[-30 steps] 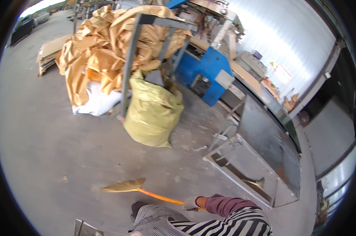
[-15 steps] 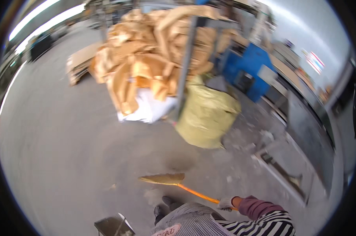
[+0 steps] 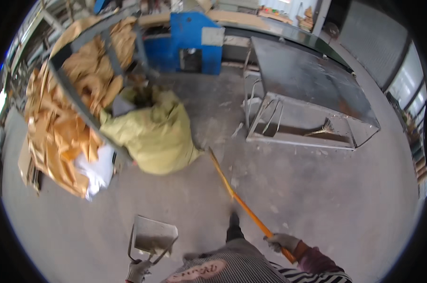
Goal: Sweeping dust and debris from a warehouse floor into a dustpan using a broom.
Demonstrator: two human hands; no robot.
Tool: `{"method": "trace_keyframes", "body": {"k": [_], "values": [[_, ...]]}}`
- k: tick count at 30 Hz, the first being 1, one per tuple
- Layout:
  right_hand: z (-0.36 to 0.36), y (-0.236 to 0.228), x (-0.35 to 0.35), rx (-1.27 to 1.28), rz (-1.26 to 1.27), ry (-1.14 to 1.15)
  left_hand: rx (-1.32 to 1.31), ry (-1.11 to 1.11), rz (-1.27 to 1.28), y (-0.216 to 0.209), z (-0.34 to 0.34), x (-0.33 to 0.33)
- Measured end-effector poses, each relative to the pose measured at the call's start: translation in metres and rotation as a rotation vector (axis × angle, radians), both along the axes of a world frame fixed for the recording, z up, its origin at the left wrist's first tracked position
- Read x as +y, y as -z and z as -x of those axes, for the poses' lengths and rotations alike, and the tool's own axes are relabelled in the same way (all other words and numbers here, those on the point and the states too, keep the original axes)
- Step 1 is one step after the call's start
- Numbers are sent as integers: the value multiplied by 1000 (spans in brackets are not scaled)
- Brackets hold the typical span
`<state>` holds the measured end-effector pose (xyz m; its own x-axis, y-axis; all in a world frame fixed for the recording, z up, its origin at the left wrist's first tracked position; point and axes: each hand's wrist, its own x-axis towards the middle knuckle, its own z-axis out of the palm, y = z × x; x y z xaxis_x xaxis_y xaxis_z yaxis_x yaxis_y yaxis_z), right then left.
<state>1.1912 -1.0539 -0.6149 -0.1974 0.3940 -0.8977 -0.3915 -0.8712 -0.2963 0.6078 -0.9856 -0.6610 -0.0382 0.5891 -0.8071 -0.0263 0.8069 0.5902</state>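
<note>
My right hand (image 3: 283,242), in a grey work glove, is closed around the orange handle of a broom (image 3: 252,216). The broom slants forward and left; its head appears edge-on, close to the corner of a yellow-green woven sack (image 3: 159,134). Low on the left, my gloved left hand (image 3: 139,270) grips the handle of a metal dustpan (image 3: 149,231). That pan hangs in front of my body, to the left of my feet, and whether it touches the floor is hard to judge.
Crumpled brown paper (image 3: 57,127) fills a grey metal frame (image 3: 74,96) at left, with a white bag (image 3: 97,170) at its foot. A blue machine (image 3: 197,40) stands at the back. Right of it is a low metal table (image 3: 308,78) with an open lower shelf.
My view has swung right, so the sack and paper now sit further left. The broom has turned from lying crosswise to pointing forward. My left hand with the dustpan has come into view.
</note>
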Motion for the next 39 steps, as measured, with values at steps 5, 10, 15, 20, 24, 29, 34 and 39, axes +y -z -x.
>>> {"method": "trace_keyframes", "body": {"k": [5,10,15,20,24,29,34,39], "values": [[-85,-5,44,292,-85,166,14,322,-33,-37,-143,141],[-142,-58,172,180,-191,222,90,492,-78,-74,-276,263],[-206,-45,331,390,-287,507,-132,519,-226,-71,-388,384],[-261,-26,475,483,-340,643,-297,652,-335,-68,-485,517],[-277,-52,582,-68,-420,392,-249,691,-266,-40,-505,632],[-337,-25,706,4,-394,356,-213,443,-260,-53,-549,777],[-400,-11,847,-296,-430,218,-33,405,-271,-103,-624,926],[-458,24,1007,-534,-380,-15,100,151,-209,-106,-633,1024]]}}
